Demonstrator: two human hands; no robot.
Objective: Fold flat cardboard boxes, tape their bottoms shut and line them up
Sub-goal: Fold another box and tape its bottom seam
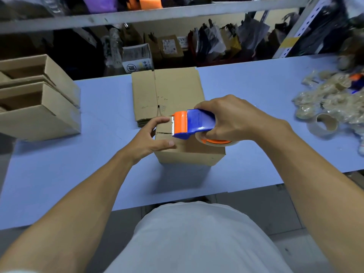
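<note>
At centre of the blue table, just in front of the person, stands the folded cardboard box, bottom flaps turned up, seam running left-right across the top. Right hand comes in from lower right w/ forearm angled up & left; fingers wrapped tight round the handle of the blue-orange tape dispenser, knuckles up, wrist roughly level. Dispenser's toothed orange end sits on the box top at the left part of the seam; tape roll hangs under the handle, near the box's right side. Left hand reaches from lower left, forearm diagonal; thumb lies along the box's near-left top edge, index finger curls over the far-left corner right beside the dispenser's teeth, so it pinches the box corner & steadies it.

Behind the box, touching or nearly so, lies a stack of flat cardboard blanks. At left edge of table, 2 assembled open boxes sit side by side. Far right: a heap of crumpled clear tape plus a near-spent roll core. Shelving w/ packages behind the table.
</note>
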